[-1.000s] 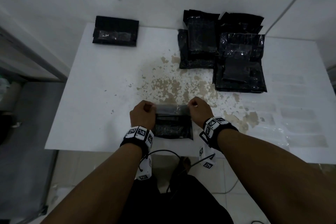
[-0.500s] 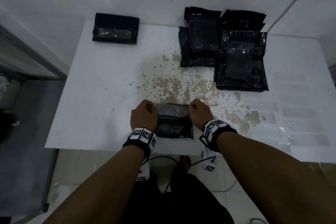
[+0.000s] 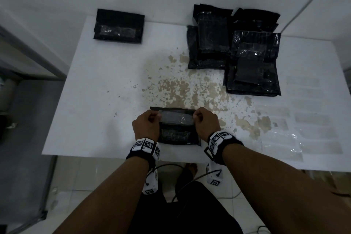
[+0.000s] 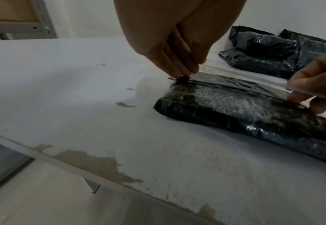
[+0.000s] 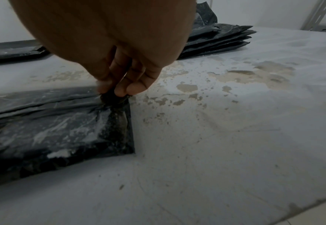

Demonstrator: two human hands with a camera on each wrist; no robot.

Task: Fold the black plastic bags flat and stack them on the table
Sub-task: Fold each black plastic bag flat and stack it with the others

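Bag lies at six o'clock on my desk; my left hand and right hand each pinch a far corner, likely to pull its flap taut for an even fold.

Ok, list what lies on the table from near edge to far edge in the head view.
Bag pinched by the left hand and right hand → bare patches in the table paint → pile of bags at the right → folded stack at the far left.
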